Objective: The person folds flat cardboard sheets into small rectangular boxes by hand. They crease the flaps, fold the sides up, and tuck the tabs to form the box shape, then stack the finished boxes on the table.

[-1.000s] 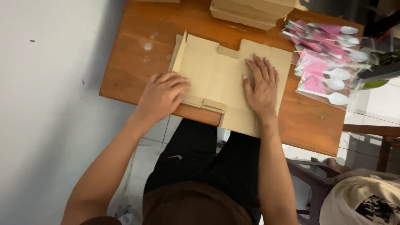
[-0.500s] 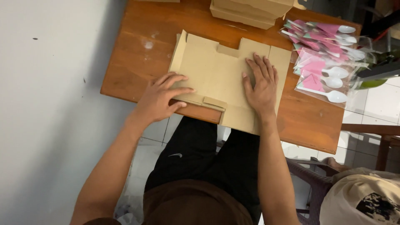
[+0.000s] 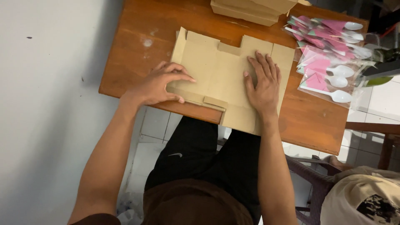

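Wooden table (image 3: 133, 46): bears all items. Left hand (image 3: 156, 86): fingers curled around the left flap of the flat cardboard box blank (image 3: 216, 71), thumb under its near edge, apparently to raise that flap. Blank: plain brown, notched, creased, lying unfolded mid-table, near edge overhanging. Right hand (image 3: 263, 81): fingers spread, palm pressed flat on the blank, seemingly pinning it. Behind: stacked cardboard boxes (image 3: 250, 7). Far right: bagged white plastic spoons with pink napkins (image 3: 329, 58).
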